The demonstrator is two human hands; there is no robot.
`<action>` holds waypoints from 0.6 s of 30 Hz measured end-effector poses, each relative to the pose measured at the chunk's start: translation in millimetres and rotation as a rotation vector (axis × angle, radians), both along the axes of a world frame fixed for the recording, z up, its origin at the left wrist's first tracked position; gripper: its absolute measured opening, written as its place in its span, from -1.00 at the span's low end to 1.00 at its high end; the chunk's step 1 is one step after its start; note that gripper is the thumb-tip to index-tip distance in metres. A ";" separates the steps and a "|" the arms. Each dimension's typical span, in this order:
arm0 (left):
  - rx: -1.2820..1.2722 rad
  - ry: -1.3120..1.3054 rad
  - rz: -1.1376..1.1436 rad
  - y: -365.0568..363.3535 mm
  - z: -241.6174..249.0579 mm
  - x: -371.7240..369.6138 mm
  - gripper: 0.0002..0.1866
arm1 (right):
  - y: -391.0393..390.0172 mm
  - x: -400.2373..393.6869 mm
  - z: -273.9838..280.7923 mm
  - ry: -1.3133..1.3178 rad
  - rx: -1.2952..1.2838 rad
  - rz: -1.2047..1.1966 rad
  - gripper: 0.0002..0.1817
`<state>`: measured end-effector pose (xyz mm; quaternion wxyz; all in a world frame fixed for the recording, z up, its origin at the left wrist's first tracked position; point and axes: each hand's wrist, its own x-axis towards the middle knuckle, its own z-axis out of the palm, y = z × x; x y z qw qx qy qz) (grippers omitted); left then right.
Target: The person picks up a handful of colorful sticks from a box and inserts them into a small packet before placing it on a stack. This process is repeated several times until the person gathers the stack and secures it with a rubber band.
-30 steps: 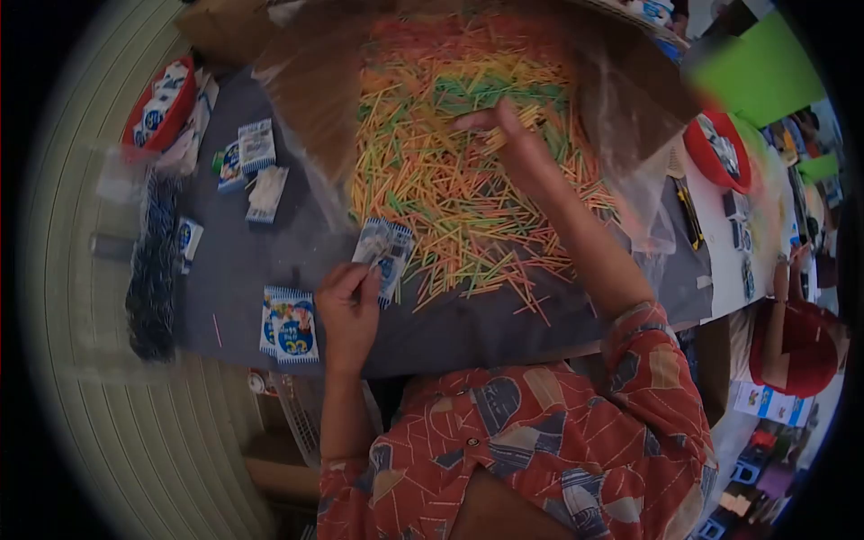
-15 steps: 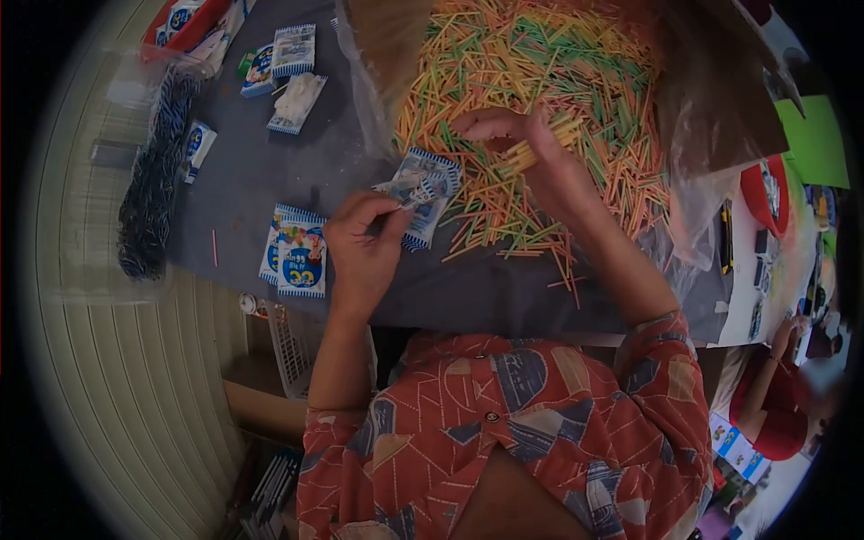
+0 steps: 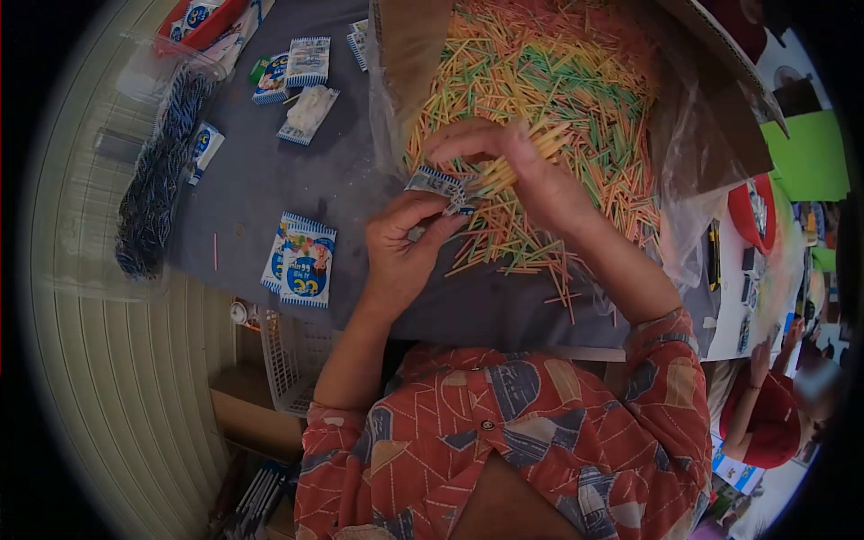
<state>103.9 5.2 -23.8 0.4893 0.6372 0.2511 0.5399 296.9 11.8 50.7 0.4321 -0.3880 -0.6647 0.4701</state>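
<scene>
Thumb and fingers of my left hand [image 3: 402, 241] pinch the edge of a small blue-and-white packet [image 3: 436, 182]. In my right hand [image 3: 551, 187] is a bundle of thin yellow sticks [image 3: 551, 141], gripped between thumb and fingers. The bundle's lower end meets the crinkled mouth of the packet, and the fingers hide part of the contact. Behind both hands spreads a large heap of thin coloured sticks [image 3: 576, 81], yellow, green, orange and pink. Two printed packets [image 3: 304, 261] lie overlapped on the dark table to the left of my left hand.
A cardboard box flap [image 3: 405, 63] and clear plastic film [image 3: 688, 171] border the heap. At the left are a clear tray of dark twisted strands [image 3: 166, 171], more packets [image 3: 309, 61] and a red basket [image 3: 211, 27]. A person in red [image 3: 760, 414] is at the far right.
My hands have come together: the left moved right and up with the packet, the right moved left with the sticks. The bundle's end now reaches the packet's mouth. The view shifted slightly.
</scene>
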 end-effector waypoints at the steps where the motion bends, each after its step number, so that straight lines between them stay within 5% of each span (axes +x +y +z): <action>1: 0.001 -0.007 -0.002 0.0 -1.5 -0.2 -0.79 | 0.9 4.5 4.4 0.060 -0.058 0.037 -0.09; 5: -0.069 -0.048 -0.066 -0.6 -1.0 3.0 -0.79 | -0.3 6.1 23.6 0.063 0.085 -0.004 -0.08; 7: -0.059 -0.090 -0.070 0.1 3.3 6.8 -0.79 | -6.8 0.5 24.2 -0.051 0.195 -0.020 -0.27; 11: -0.089 -0.110 -0.116 0.5 2.2 11.4 -0.79 | -3.0 5.6 18.8 -0.299 0.247 0.042 -0.31; 18: -0.244 -0.221 -0.205 -6.3 3.1 18.4 -0.80 | -14.5 -0.1 14.7 0.169 0.027 -0.071 -0.41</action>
